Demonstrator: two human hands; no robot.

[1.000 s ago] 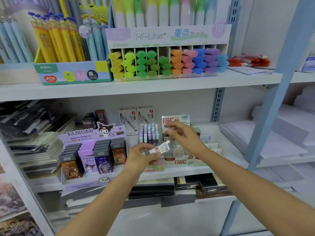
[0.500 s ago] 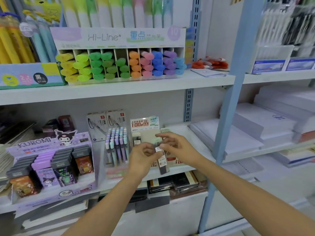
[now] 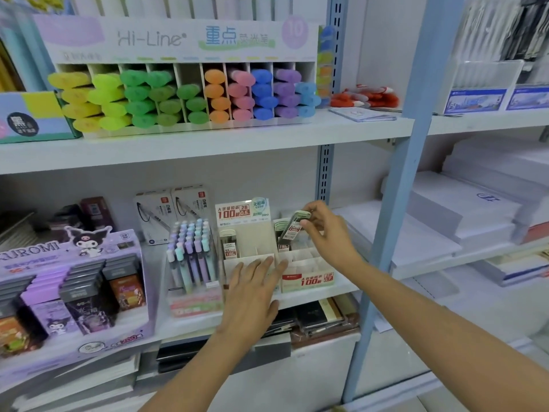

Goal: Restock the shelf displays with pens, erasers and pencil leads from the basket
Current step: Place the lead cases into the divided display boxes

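Middle shelf, lead section.

Right hand [image 3: 325, 230] — thumb and fingertips pinch one slim pencil lead case [image 3: 292, 226]. It is held tilted just above the back row of the 0.7 display box [image 3: 307, 279], where another case [image 3: 281, 233] stands upright.

Left hand [image 3: 252, 289] — flat, fingers straight and spread, holding nothing. Its tips are at the front wall of the neighbouring 0.5 box [image 3: 255, 236]; whether they touch it I cannot tell.

To the left of the boxes: a rack of pastel pens [image 3: 191, 251], then the Kuromi eraser display [image 3: 74, 292].

Shelf above: Hi-Line highlighters [image 3: 184, 93].
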